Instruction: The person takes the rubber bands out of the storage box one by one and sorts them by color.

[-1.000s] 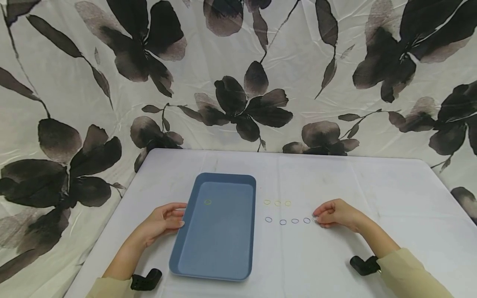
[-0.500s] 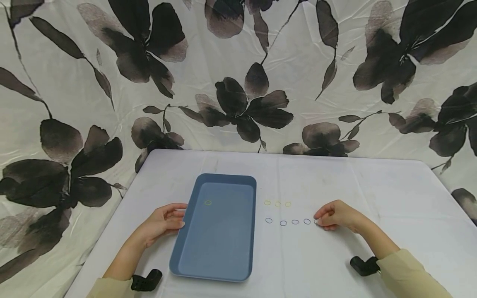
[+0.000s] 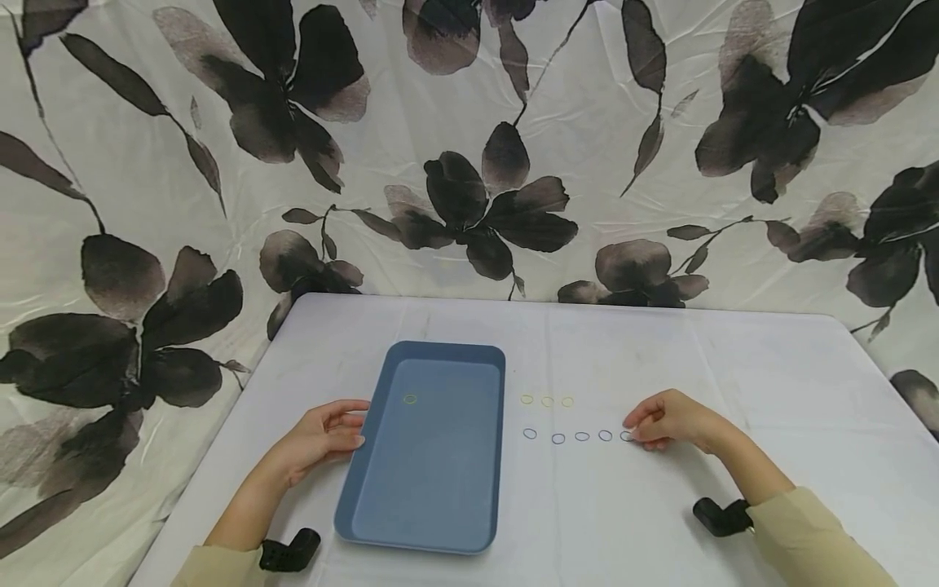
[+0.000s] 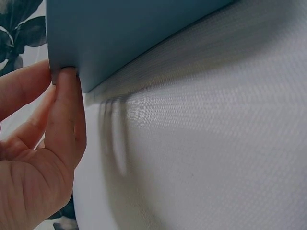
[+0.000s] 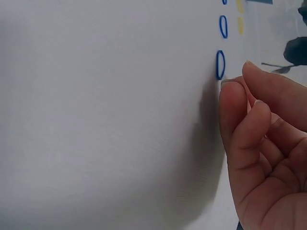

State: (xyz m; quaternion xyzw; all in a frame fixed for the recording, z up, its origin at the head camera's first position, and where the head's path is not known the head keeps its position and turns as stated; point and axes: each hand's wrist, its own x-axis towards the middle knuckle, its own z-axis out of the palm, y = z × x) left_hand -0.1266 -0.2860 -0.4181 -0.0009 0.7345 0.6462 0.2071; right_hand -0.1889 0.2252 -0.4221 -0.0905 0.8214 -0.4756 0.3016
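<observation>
A blue rectangular tray point(image 3: 425, 456) lies on the white table with a thin yellow ring point(image 3: 410, 399) inside it. My left hand point(image 3: 319, 440) holds the tray's left rim; in the left wrist view its fingertips meet the tray wall point(image 4: 120, 33). To the right of the tray, several thin blue rings point(image 3: 582, 437) form a row. At that row's right end, the last blue ring point(image 3: 626, 436) lies flat by the fingertips of my right hand point(image 3: 671, 420). In the right wrist view this blue ring point(image 5: 220, 64) shows whole, just beyond the loosely bent fingers, which hold nothing visible.
Above the blue row, three thin yellow rings point(image 3: 547, 401) lie in a line. The white tabletop point(image 3: 770, 375) ends at a flower-patterned cloth point(image 3: 469, 106) behind. Black wrist devices point(image 3: 722, 517) sit at both sleeves.
My right hand has shifted slightly right and off the last blue ring, which was mostly hidden by the fingertips and now shows on the table. The left hand and tray have stayed put.
</observation>
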